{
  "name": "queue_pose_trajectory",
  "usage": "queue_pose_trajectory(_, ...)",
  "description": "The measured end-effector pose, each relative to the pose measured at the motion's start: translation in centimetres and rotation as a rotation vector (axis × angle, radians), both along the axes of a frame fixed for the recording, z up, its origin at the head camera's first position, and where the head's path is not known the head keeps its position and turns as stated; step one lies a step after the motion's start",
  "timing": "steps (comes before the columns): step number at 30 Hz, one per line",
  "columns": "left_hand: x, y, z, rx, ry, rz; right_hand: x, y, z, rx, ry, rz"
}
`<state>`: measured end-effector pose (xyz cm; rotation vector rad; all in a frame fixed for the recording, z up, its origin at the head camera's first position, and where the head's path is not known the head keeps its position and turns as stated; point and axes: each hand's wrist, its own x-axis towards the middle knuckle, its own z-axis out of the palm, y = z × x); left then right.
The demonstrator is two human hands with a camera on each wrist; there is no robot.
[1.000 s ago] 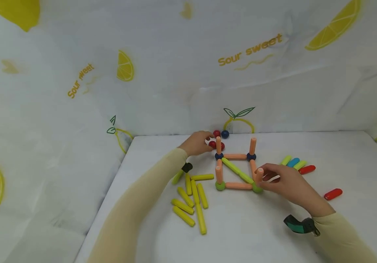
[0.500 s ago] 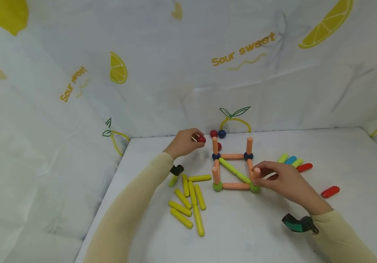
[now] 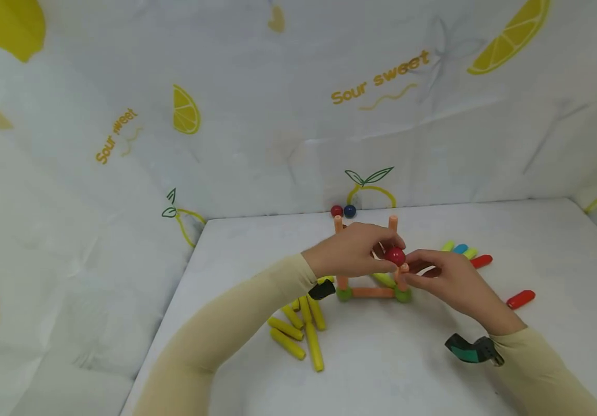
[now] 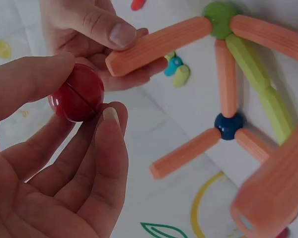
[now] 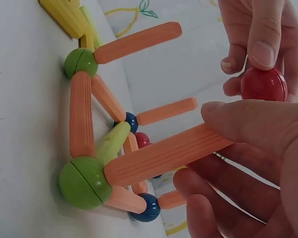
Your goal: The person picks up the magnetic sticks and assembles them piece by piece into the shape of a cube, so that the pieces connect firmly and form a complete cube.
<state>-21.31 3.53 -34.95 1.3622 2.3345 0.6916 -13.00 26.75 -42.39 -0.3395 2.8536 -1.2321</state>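
Observation:
My left hand (image 3: 358,248) pinches a glossy red ball (image 4: 79,93) between thumb and fingers, just above the top of an upright orange stick (image 5: 164,153). My right hand (image 3: 449,283) holds that stick near its upper end. Its foot sits on a green ball (image 5: 84,183) at the near right corner of a square frame. Orange sticks form the sides, joined by green balls in front and dark blue balls (image 5: 146,207) behind. A lime stick pair (image 4: 260,84) crosses the frame diagonally. In the head view, my left hand hides much of the frame's back.
Several yellow sticks (image 3: 288,344) lie left of the frame, partly under my left sleeve. At the table's back edge stand a red ball (image 3: 337,211) and a blue ball (image 3: 349,211). Lime, blue and red sticks lie at right, with one red stick (image 3: 521,299) apart.
My left hand has picked a red ball from the group at the back and carried it right and forward to the stick's top. My right hand stays at the same stick.

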Motion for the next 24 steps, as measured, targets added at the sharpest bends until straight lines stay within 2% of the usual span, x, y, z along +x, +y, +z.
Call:
queue_pose_trajectory(4,0.3,1.0,-0.1,-0.024,0.017,-0.024,-0.2,-0.1,-0.2,0.001,0.013,0.011)
queue_pose_trajectory(11,0.5,1.4,-0.4,-0.087,-0.003,-0.004,-0.2,-0.2,-0.1,0.014,-0.001,0.018)
queue_pose_trajectory(13,0.3,1.0,-0.2,-0.073,0.021,-0.005,-0.2,-0.2,0.0,0.019,-0.005,0.016)
queue_pose_trajectory(15,-0.2,0.1,0.2,-0.013,0.031,0.019,-0.2,-0.3,0.1,0.020,-0.012,0.014)
queue_pose_trajectory(17,-1.2,-1.3,0.7,0.088,0.049,0.095,-0.1,-0.4,0.1,0.025,-0.021,0.005)
queue_pose_trajectory(20,-3.9,-3.5,0.9,0.251,0.076,0.301,-0.1,-0.5,0.1,0.030,-0.032,-0.002)
queue_pose_trajectory(22,-6.0,-4.7,0.1,0.279,0.093,0.448,-0.1,-0.5,0.0,0.036,-0.043,-0.010)
queue_pose_trajectory(24,-8.2,-5.5,-1.5,0.228,0.080,0.530,0.0,-0.5,-0.1,0.035,-0.052,-0.014)
